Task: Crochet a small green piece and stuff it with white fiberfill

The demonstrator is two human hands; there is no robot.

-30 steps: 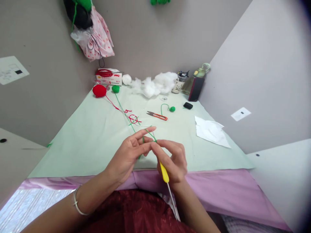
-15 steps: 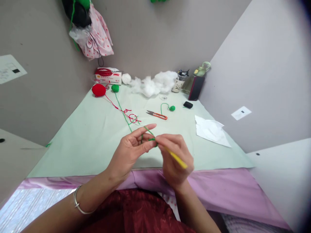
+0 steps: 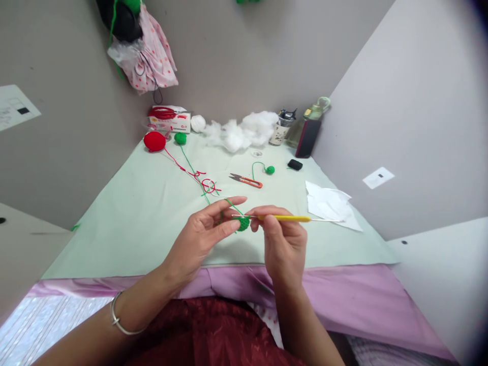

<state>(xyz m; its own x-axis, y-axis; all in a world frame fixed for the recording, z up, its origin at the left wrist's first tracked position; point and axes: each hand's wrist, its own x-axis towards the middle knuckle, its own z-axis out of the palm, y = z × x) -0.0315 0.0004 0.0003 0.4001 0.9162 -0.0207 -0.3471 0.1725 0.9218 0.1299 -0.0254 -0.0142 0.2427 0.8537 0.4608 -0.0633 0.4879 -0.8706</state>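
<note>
Left hand (image 3: 192, 238) at nine o'clock, thumb and fingers pinching; right hand (image 3: 285, 249) at three, gripping the yellow-handled hook (image 3: 293, 219), its tip across the small green crocheted piece (image 3: 244, 224) between them. A rounded patch is stitched; green yarn (image 3: 234, 207) leads off towards the green ball (image 3: 180, 138) at eleven, so it looks unfinished; how much is left, I can't tell. Around it: white stuffing (image 3: 244, 134) at twelve, white sheet (image 3: 330, 203) at three, orange snips (image 3: 254, 182) at twelve. Red loops (image 3: 203, 182) at eleven overlap the yarn, a likely snag.
</note>
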